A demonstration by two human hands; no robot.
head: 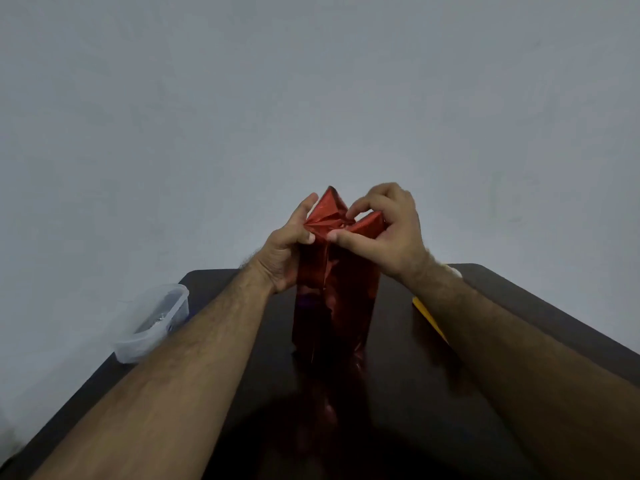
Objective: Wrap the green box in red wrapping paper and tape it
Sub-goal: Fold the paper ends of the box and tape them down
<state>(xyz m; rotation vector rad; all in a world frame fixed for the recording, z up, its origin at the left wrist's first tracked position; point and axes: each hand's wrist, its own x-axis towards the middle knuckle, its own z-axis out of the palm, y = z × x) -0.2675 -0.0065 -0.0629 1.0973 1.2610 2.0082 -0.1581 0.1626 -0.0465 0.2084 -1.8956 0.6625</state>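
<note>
Head view: two hands' fingers (341, 237) pinch one red wrapping paper (332, 289) upright.

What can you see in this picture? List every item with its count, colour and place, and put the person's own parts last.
wrapped box: one, shiny red paper, standing upright mid-table, top flaps still unfolded
table: one, dark brown, under everything
plastic container: one, clear, left table edge
yellow object: one, right of the box, partly hidden by the forearm
wall: one, pale grey, behind
hands: two; left hand and right hand pinching the paper at the top of the box
</note>
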